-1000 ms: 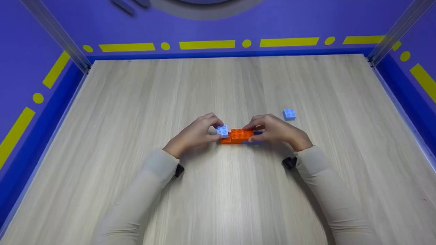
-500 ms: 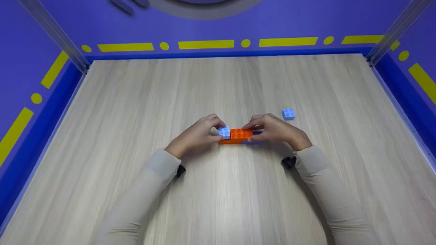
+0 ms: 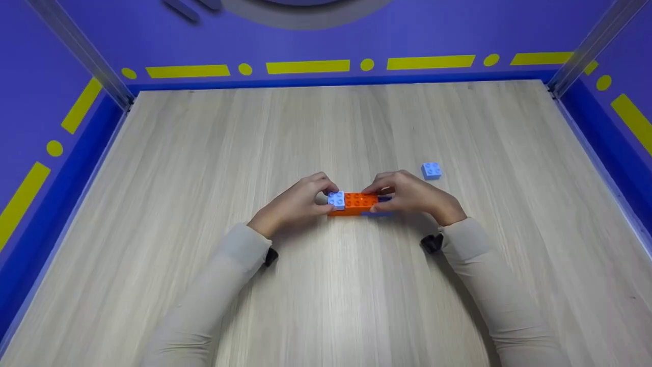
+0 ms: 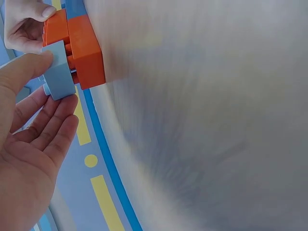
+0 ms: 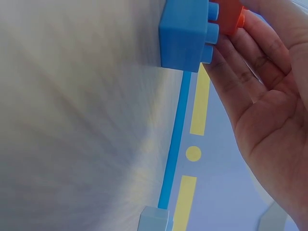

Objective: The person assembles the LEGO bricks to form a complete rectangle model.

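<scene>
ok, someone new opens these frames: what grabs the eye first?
The upper orange brick, bright at mid-table, gripped at its right end by the right hand. Just left of it, the left hand pinches a light blue 2x2 brick over the lower orange brick, a gap visible between them. Then a second light blue 2x2 brick, alone beyond the right hand.

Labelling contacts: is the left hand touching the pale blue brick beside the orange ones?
Touching. Left wrist view: the left hand has its thumb against the pale blue brick, no gap between.
</scene>
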A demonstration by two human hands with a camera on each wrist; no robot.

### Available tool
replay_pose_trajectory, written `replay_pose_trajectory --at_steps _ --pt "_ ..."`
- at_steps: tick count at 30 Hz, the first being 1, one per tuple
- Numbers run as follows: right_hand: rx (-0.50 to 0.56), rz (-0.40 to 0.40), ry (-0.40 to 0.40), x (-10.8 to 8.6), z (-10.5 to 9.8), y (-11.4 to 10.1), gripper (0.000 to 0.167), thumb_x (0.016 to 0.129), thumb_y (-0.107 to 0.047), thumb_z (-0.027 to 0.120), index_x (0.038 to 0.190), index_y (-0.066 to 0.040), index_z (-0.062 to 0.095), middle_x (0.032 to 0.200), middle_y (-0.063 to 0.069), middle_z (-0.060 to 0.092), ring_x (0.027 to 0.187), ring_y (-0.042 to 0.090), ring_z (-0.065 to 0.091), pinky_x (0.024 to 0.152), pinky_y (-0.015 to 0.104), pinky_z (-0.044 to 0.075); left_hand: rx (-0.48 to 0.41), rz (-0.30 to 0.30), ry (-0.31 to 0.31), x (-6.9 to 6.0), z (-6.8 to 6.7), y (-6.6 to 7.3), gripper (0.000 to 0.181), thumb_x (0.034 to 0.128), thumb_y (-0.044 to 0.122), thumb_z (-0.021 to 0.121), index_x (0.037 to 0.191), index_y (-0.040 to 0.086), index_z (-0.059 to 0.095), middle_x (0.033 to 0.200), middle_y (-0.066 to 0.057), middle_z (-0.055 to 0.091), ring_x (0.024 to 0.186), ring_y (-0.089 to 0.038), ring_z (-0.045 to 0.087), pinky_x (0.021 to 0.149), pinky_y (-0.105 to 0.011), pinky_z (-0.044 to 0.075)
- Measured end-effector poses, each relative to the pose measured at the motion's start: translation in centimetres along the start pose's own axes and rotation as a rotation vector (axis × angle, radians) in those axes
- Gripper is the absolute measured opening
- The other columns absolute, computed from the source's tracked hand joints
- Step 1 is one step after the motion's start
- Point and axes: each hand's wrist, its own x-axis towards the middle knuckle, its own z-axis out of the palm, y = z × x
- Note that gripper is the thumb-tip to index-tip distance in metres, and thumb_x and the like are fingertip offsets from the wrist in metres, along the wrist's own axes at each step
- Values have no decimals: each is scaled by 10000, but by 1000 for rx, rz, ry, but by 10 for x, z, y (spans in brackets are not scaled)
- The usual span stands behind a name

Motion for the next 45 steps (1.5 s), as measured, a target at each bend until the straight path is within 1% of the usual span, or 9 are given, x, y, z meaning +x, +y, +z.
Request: replay_pose_trajectory --at_steps 6,10,15,20,27,31,36,41,45 --pt "-13 -1 -2 0 0 1 340 818 -136 758 1152 -96 710 1028 48 650 1007 205 638 941 386 517 4 1 1 0 0 0 271 879 131 667 1143 70 652 1125 -25 582 1045 -202 553 938 -338 486" --pt "-13 -3 3 0 0 0 339 815 -140 761 1148 -98 712 1019 41 649 1000 199 636 936 383 519 -4 8 3 0 0 0 269 878 132 667 1139 71 656 1125 -24 588 1044 -203 553 938 -351 491" --pt "21 -23 7 0 0 -1 332 815 -108 753 1142 -71 710 1016 68 651 1018 231 646 925 406 523 -3 26 -2 1 0 -1 277 867 124 669 1134 51 655 1127 -53 598 1021 -232 562 917 -371 501" --pt "32 -27 6 0 0 -1 327 818 -96 746 1141 -64 709 1027 81 653 1025 242 645 925 416 522 -10 23 -4 1 0 -1 279 865 128 673 1133 47 662 1116 -54 605 1015 -233 567 914 -371 506" --pt "23 6 -1 0 0 -2 341 817 -108 750 1154 -80 706 1037 62 650 1036 223 638 936 401 518 -10 40 3 2 0 -1 273 866 120 670 1124 30 671 1110 -70 614 1003 -247 579 903 -372 512" --pt "24 -2 1 0 0 -2 345 816 -101 750 1157 -76 704 1039 69 652 1033 232 637 935 416 517 -9 26 -4 3 0 0 286 871 127 673 1138 24 671 1118 -73 616 1005 -235 581 904 -357 515" --pt "16 -6 1 0 1 -2 341 818 -109 751 1155 -79 706 1032 60 653 1031 222 640 933 406 519 -18 2 -16 3 -1 0 299 874 133 676 1153 26 668 1128 -66 612 1012 -202 574 897 -327 520" --pt "24 9 -1 0 0 -2 337 821 -119 750 1153 -85 708 1026 52 650 1036 214 640 939 393 517 -15 11 -22 3 -1 -1 300 873 131 679 1152 22 670 1124 -75 613 1016 -209 575 899 -340 519" --pt "17 15 0 0 0 -1 333 821 -121 750 1150 -93 710 1026 47 652 1031 208 638 945 389 514 -14 2 -23 4 -1 0 292 872 135 682 1147 37 674 1121 -58 611 1014 -202 571 891 -321 519"
